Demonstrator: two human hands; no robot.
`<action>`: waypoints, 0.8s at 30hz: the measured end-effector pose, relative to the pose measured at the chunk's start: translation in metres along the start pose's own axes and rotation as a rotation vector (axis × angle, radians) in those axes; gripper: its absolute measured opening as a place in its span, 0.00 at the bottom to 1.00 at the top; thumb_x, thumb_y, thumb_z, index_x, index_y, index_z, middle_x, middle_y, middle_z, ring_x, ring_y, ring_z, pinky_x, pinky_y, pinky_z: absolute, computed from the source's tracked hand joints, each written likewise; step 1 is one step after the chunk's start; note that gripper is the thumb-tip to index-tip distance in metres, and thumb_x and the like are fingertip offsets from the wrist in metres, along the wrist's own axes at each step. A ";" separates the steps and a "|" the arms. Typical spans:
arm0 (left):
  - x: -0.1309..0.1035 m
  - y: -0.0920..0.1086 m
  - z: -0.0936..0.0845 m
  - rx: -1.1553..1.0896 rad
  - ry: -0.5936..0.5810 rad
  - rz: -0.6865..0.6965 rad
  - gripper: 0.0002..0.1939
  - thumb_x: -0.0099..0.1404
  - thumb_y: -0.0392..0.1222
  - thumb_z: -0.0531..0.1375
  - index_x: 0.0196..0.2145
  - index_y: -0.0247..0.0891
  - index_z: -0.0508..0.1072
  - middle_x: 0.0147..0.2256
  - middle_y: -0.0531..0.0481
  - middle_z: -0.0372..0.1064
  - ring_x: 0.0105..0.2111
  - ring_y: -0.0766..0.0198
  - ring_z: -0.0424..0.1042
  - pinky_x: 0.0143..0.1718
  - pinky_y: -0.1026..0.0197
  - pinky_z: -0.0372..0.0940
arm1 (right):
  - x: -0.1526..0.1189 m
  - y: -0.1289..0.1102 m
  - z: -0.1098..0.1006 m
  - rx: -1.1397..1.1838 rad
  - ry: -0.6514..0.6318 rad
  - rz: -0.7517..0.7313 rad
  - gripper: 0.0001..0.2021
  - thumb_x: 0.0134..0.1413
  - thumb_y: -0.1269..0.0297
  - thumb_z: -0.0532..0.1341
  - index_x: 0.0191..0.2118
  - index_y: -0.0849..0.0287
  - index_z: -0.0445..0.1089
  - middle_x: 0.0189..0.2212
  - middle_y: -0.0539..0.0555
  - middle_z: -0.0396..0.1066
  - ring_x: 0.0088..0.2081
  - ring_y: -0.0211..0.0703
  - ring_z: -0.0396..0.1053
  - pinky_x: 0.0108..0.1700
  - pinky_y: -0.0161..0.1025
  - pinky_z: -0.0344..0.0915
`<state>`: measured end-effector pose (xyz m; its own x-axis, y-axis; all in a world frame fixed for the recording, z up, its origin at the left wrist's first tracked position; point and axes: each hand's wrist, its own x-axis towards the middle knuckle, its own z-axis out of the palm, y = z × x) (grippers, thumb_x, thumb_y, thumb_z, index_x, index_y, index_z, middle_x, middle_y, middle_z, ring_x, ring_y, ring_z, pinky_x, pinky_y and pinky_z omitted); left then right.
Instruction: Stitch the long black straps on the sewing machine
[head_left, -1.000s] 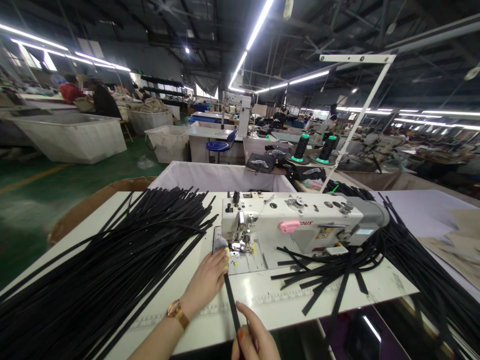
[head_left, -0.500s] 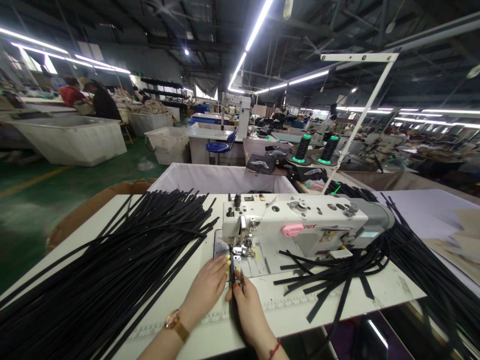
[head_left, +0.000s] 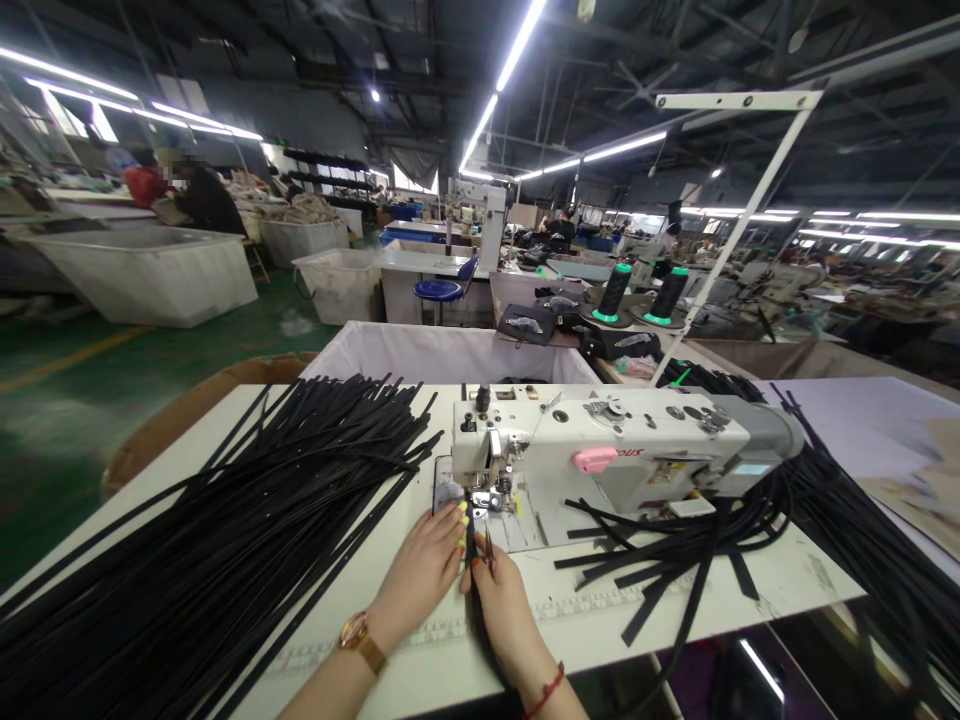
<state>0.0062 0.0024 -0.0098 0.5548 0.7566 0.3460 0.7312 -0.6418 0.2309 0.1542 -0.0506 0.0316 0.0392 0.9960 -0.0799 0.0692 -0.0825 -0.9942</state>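
Observation:
A white sewing machine (head_left: 600,440) stands on the pale table, its needle and presser foot at the left end. A black strip (head_left: 480,625) runs from under the foot toward the table's front edge. My left hand (head_left: 427,560), with a gold watch on the wrist, presses its closed fingertips on the strip's left side, close to the foot. Just in front of the foot, my right hand (head_left: 499,600) pinches the strip; small pointed snips (head_left: 490,552) stick up from its grip. The strip under the fingers is partly hidden.
A large pile of black strips (head_left: 247,520) covers the table's left. More cut strips (head_left: 660,570) lie under the machine arm and hang over the front edge. Two black thread cones (head_left: 615,295) stand behind. Beyond are grey bins (head_left: 150,275), a blue stool (head_left: 439,290) and people seated at the far left.
The whole view has shifted slightly, so the machine and table appear a little further right. Both hands stay at the strip before the foot, with hardly any change in grip.

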 end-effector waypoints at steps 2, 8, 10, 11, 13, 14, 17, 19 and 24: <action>0.000 0.000 0.000 -0.004 0.004 0.003 0.20 0.68 0.35 0.50 0.56 0.38 0.67 0.60 0.46 0.62 0.60 0.52 0.59 0.60 0.41 0.58 | -0.001 0.001 0.000 -0.013 0.000 0.000 0.07 0.56 0.68 0.51 0.29 0.58 0.63 0.21 0.47 0.64 0.27 0.40 0.63 0.34 0.37 0.59; 0.001 0.002 -0.003 -0.014 0.023 0.009 0.20 0.68 0.35 0.50 0.56 0.38 0.67 0.59 0.45 0.62 0.60 0.52 0.60 0.59 0.41 0.58 | 0.001 0.005 -0.001 -0.018 0.005 -0.022 0.07 0.56 0.68 0.51 0.29 0.57 0.63 0.22 0.47 0.65 0.28 0.41 0.64 0.35 0.37 0.60; 0.001 0.003 -0.003 -0.014 0.028 0.010 0.20 0.68 0.35 0.50 0.56 0.39 0.67 0.59 0.45 0.63 0.60 0.52 0.60 0.59 0.41 0.59 | 0.001 0.006 0.000 -0.026 0.011 -0.016 0.07 0.56 0.68 0.51 0.29 0.57 0.63 0.22 0.48 0.64 0.28 0.41 0.64 0.35 0.37 0.60; 0.001 0.003 -0.003 -0.015 0.030 0.011 0.20 0.68 0.35 0.50 0.56 0.39 0.67 0.59 0.45 0.63 0.60 0.52 0.60 0.59 0.41 0.59 | 0.002 0.006 0.000 -0.028 0.013 -0.011 0.07 0.56 0.68 0.50 0.29 0.57 0.63 0.22 0.48 0.64 0.28 0.41 0.64 0.35 0.37 0.60; 0.001 0.004 -0.004 -0.015 0.033 0.013 0.20 0.68 0.35 0.50 0.57 0.38 0.67 0.59 0.45 0.63 0.60 0.52 0.60 0.59 0.41 0.59 | 0.002 0.006 0.001 -0.025 0.011 -0.003 0.07 0.55 0.69 0.51 0.30 0.57 0.63 0.22 0.48 0.65 0.28 0.41 0.64 0.35 0.38 0.60; 0.001 0.004 -0.004 -0.016 0.034 0.014 0.20 0.68 0.35 0.50 0.57 0.38 0.67 0.59 0.45 0.63 0.60 0.52 0.60 0.59 0.41 0.59 | 0.002 0.007 0.001 -0.023 0.010 0.000 0.06 0.55 0.69 0.51 0.30 0.57 0.63 0.22 0.48 0.65 0.28 0.41 0.64 0.34 0.37 0.60; 0.001 0.004 -0.005 -0.018 0.030 0.015 0.20 0.68 0.34 0.50 0.57 0.38 0.66 0.59 0.44 0.63 0.60 0.52 0.60 0.59 0.41 0.59 | 0.002 0.007 0.001 -0.026 0.006 0.011 0.06 0.55 0.68 0.51 0.32 0.57 0.64 0.22 0.48 0.65 0.27 0.41 0.64 0.34 0.38 0.60; 0.001 0.004 -0.004 -0.012 0.023 0.011 0.20 0.68 0.35 0.50 0.56 0.38 0.67 0.59 0.44 0.63 0.60 0.52 0.60 0.59 0.41 0.59 | 0.002 0.006 0.000 -0.028 0.012 0.008 0.06 0.55 0.68 0.50 0.32 0.58 0.64 0.22 0.48 0.65 0.28 0.41 0.64 0.34 0.38 0.60; 0.002 0.001 0.000 0.001 0.024 0.016 0.20 0.68 0.35 0.50 0.56 0.39 0.67 0.59 0.44 0.63 0.60 0.51 0.60 0.58 0.40 0.59 | 0.002 0.005 -0.001 -0.027 0.010 0.002 0.07 0.53 0.71 0.50 0.31 0.58 0.64 0.22 0.47 0.65 0.27 0.42 0.65 0.35 0.38 0.61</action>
<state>0.0077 0.0031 -0.0091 0.5571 0.7430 0.3710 0.7227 -0.6538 0.2241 0.1556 -0.0490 0.0264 0.0493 0.9955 -0.0807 0.0965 -0.0852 -0.9917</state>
